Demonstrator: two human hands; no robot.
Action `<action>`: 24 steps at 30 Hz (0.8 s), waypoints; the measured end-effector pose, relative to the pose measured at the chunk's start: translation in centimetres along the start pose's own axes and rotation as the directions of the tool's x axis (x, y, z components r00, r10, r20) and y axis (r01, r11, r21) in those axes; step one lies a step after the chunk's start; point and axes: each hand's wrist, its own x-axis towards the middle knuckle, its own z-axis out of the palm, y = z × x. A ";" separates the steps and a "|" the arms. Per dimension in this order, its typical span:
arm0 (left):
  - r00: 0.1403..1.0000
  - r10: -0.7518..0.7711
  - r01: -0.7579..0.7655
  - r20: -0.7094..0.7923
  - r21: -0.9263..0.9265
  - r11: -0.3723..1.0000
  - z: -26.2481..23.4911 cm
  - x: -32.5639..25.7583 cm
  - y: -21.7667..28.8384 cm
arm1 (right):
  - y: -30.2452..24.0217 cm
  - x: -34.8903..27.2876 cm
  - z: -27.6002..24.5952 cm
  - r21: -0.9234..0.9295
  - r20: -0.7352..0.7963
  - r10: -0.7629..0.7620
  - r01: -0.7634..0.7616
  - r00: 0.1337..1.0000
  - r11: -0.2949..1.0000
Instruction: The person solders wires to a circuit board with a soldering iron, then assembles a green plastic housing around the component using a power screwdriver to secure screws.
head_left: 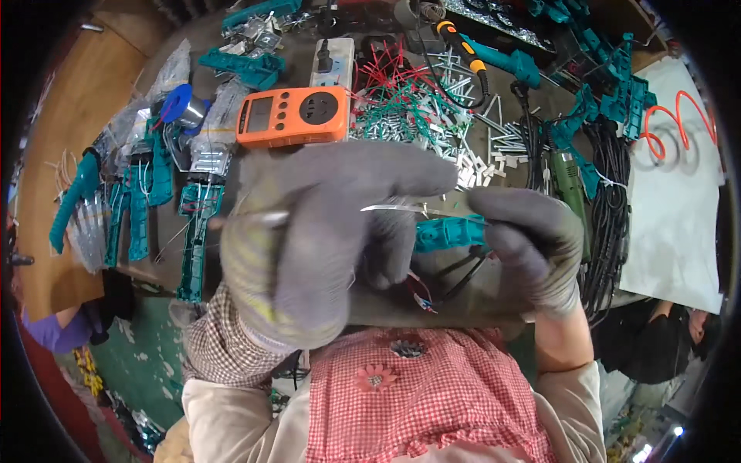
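Both my hands wear grey gloves and are raised over the front of the bench. My left hand (324, 224), large and slightly blurred, is closed around a slender silvery strip (390, 207), its kind unclear. The strip's thin end runs across toward my right hand (532, 239), whose thumb and fingers are bent together near its tip. Whether the right fingers grip it is hard to see. Below and between the hands lies a teal plastic housing half (451, 233). Near it are a black cable (463, 279) and thin stripped wires (421, 293), partly hidden by the gloves.
An orange meter (293, 116) stands behind my left hand, beside a power strip (333, 62). Heaped red and green leads (394, 100) fill the middle back. Several teal housings (202, 239) lie left. A soldering iron (463, 54), green tool (569, 181) and bundled black cables (606, 224) are right.
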 end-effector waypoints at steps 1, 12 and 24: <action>1.000 -0.016 0.014 -0.013 -0.143 0.990 0.2 -0.1 -0.4 | 0.7 -0.7 -0.6 0.142 0.005 0.031 -0.032 1.000 0.989; 0.958 -0.227 0.057 0.177 0.657 0.752 -7.6 -5.6 -5.3 | -1.7 -3.7 -10.6 -0.887 0.285 -0.048 0.282 0.957 0.366; 0.945 -0.269 0.067 0.187 0.693 0.717 -6.3 -6.4 -6.7 | -3.2 -2.4 -9.7 -0.879 0.468 0.050 0.470 0.882 -0.080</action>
